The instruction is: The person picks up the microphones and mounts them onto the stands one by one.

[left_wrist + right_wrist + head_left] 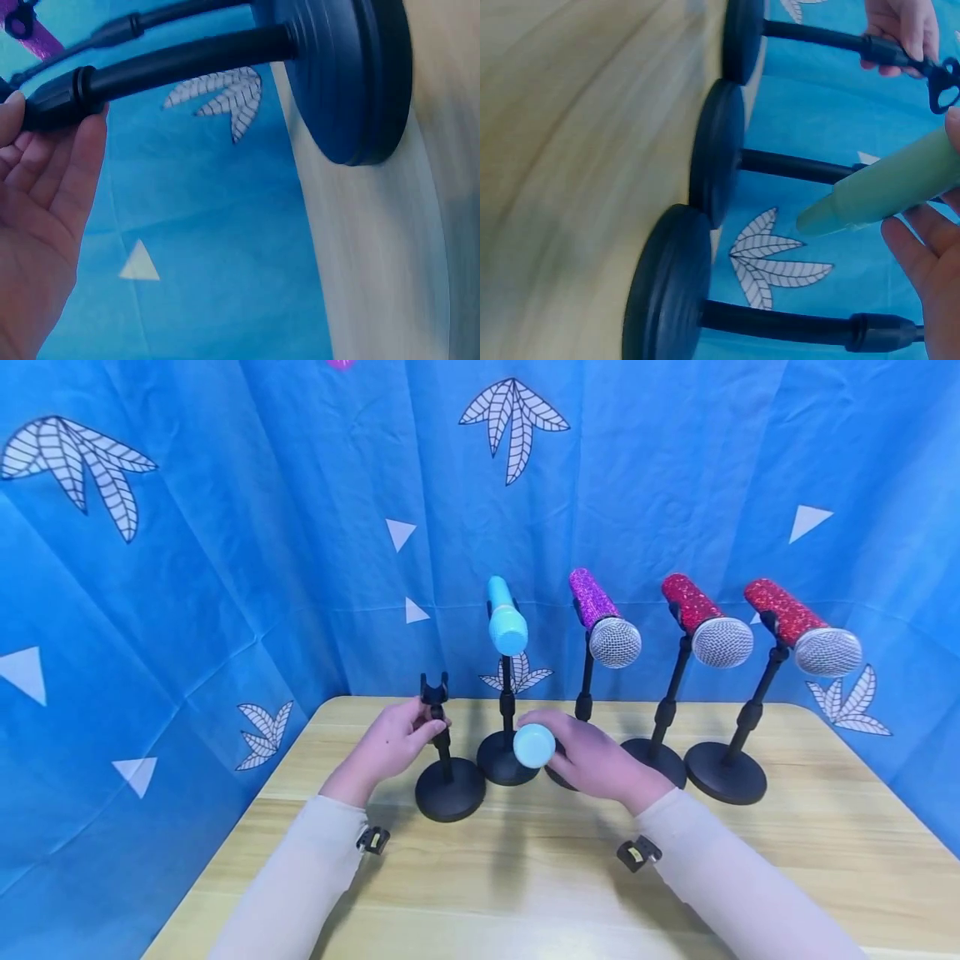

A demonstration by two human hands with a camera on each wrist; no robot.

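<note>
My left hand grips the upper pole of a black microphone stand, just below its vacant clip. In the left wrist view, thumb and fingers close around the stand's collar. My right hand holds a plain light blue microphone, its round head facing the head camera. The right wrist view shows this microphone's tapered tail pointing away from the fingers. Right behind it stands another black stand carrying a light blue microphone.
To the right, a purple glitter microphone and two red glitter ones, a nearer and a farther, rest in black stands. The wooden table ends against a blue patterned curtain at the back and sides.
</note>
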